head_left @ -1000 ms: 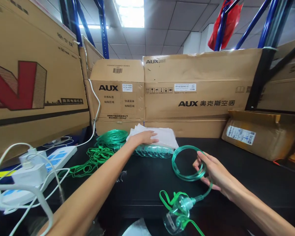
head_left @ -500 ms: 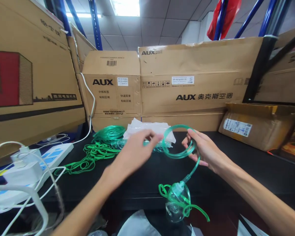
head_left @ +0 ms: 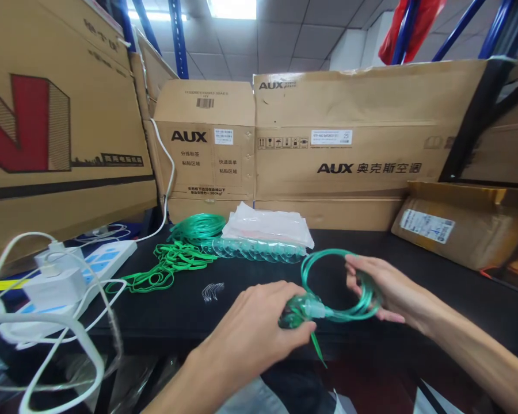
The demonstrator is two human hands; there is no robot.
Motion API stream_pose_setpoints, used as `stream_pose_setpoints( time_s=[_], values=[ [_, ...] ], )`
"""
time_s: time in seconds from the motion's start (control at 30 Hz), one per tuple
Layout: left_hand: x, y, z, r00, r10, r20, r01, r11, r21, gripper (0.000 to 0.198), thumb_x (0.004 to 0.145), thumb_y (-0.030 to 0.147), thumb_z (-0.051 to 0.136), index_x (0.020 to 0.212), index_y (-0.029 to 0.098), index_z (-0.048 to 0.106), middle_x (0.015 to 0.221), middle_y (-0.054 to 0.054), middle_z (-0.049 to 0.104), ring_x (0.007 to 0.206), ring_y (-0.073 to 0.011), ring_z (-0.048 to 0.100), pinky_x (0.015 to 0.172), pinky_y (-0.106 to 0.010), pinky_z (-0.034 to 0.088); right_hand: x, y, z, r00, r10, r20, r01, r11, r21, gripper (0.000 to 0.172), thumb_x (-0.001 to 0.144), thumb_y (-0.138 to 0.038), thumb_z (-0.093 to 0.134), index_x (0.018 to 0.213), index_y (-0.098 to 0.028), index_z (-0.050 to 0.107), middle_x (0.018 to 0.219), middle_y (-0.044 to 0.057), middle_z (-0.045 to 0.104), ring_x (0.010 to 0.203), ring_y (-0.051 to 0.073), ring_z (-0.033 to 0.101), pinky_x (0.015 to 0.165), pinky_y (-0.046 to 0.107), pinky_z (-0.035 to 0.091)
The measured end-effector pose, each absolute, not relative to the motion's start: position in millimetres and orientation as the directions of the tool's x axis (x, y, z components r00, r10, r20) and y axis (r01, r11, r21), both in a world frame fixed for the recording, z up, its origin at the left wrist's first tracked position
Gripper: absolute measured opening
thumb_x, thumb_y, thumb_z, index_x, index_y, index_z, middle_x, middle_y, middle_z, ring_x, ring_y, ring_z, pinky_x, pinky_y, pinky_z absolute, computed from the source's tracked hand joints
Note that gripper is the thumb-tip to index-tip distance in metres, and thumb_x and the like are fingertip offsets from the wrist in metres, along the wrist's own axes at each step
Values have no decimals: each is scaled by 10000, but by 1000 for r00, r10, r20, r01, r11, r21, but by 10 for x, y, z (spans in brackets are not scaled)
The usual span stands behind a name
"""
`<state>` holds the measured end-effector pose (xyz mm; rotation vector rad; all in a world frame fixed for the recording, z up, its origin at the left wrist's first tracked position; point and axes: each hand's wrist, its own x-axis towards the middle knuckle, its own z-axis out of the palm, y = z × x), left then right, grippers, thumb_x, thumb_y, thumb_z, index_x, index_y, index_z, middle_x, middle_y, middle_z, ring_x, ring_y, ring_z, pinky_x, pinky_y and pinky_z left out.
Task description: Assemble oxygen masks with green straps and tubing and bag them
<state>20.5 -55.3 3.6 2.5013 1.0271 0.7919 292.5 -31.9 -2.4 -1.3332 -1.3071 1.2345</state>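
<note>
My right hand (head_left: 386, 290) is closed on a coil of green clear tubing (head_left: 328, 270), held just above the black table (head_left: 435, 299). The tube runs to a clear green mask (head_left: 300, 307), and my left hand (head_left: 259, 328) is wrapped round that mask near the table's front edge. A green strap end (head_left: 317, 348) hangs below my left hand. Behind lie a row of stacked clear masks (head_left: 254, 250), a pile of clear plastic bags (head_left: 267, 225), another coil of green tubing (head_left: 198, 226) and a heap of green straps (head_left: 170, 265).
Small metal clips (head_left: 212, 290) lie left of my left hand. A white power strip with plugs and cables (head_left: 64, 276) fills the left side. Large cardboard boxes (head_left: 336, 144) wall the back and left, and a smaller brown carton (head_left: 461, 230) sits at the right.
My left hand came back from the bag pile and closed on the mask, which had hung below the coil. My right hand lowered the coil toward the table.
</note>
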Motion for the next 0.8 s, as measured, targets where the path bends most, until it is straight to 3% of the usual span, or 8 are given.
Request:
stream_pose_setpoints(
  time_s=[0.07, 0.1, 0.17, 0.23, 0.43, 0.57, 0.67, 0.8],
  values=[
    [117, -505, 96, 576, 737, 355, 567, -672, 475, 252, 894, 364, 692, 1139, 307, 677, 1110, 55, 729, 1005, -192, 665, 874, -303, 460, 2931, -259, -97, -68, 992, -104, 398, -68, -915, 420, 921, -617, 551, 794, -216, 541, 619, -25, 613, 298, 88, 441, 273, 197, 225],
    [83, -477, 107, 565, 748, 348, 589, -661, 465, 283, 889, 378, 698, 1166, 324, 669, 1135, 54, 724, 1024, -202, 660, 883, -311, 459, 2921, -239, -104, -54, 998, -38, 543, -3, -840, 439, 914, -633, 557, 802, -208, 581, 623, -11, 624, 344, 100, 477, 315, 214, 281],
    [35, -423, 97, 540, 776, 326, 635, -629, 448, 370, 871, 422, 715, 1231, 372, 642, 1143, 49, 718, 1041, -229, 651, 883, -336, 458, 2874, -241, -64, -21, 974, 225, 765, 160, -624, 443, 908, -639, 575, 876, -206, 659, 656, 14, 650, 504, 149, 576, 464, 257, 407],
    [9, -382, 58, 531, 794, 295, 659, -606, 445, 435, 857, 453, 726, 1275, 411, 615, 1097, 44, 718, 1015, -243, 649, 861, -348, 462, 2796, -302, 6, -78, 899, 431, 841, 292, -456, 414, 936, -617, 560, 971, -226, 691, 747, 28, 685, 669, 185, 619, 612, 292, 450],
    [2, -292, 10, 581, 768, 268, 592, -625, 509, 495, 810, 440, 775, 1279, 378, 628, 1199, 11, 683, 1010, -228, 641, 927, -347, 458, 2535, -488, -67, -598, 749, 285, 587, 652, -480, 271, 1008, -465, 552, 947, -243, 695, 913, -8, 693, 847, 151, 626, 796, 256, 447],
    [47, -199, 137, 615, 774, 151, 526, -545, 653, 550, 778, 642, 722, 1232, 334, 691, 1201, -15, 692, 1013, -235, 644, 864, -306, 487, 2518, -448, -229, -590, 735, 333, 524, 663, -535, 257, 1045, -395, 501, 929, -231, 662, 928, -11, 681, 879, 146, 612, 840, 250, 435],
    [128, -108, 231, 653, 757, -22, 509, -417, 753, 553, 844, 700, 587, 1159, 269, 732, 1047, -28, 709, 780, -182, 648, 681, -270, 506, 2548, -427, -269, -583, 736, 343, 511, 661, -550, 250, 1020, -414, 548, 892, -225, 650, 871, -15, 644, 822, 147, 587, 784, 249, 432],
    [273, -4, 289, 708, 665, -237, 512, -253, 821, 555, 720, 652, 732, 1028, 190, 734, 776, -6, 621, 639, -145, 567, 558, -249, 492, 2549, -436, -260, -566, 752, 338, 524, 644, -557, 260, 987, -446, 595, 860, -225, 648, 819, -24, 617, 768, 146, 560, 734, 250, 413]
  ],
)
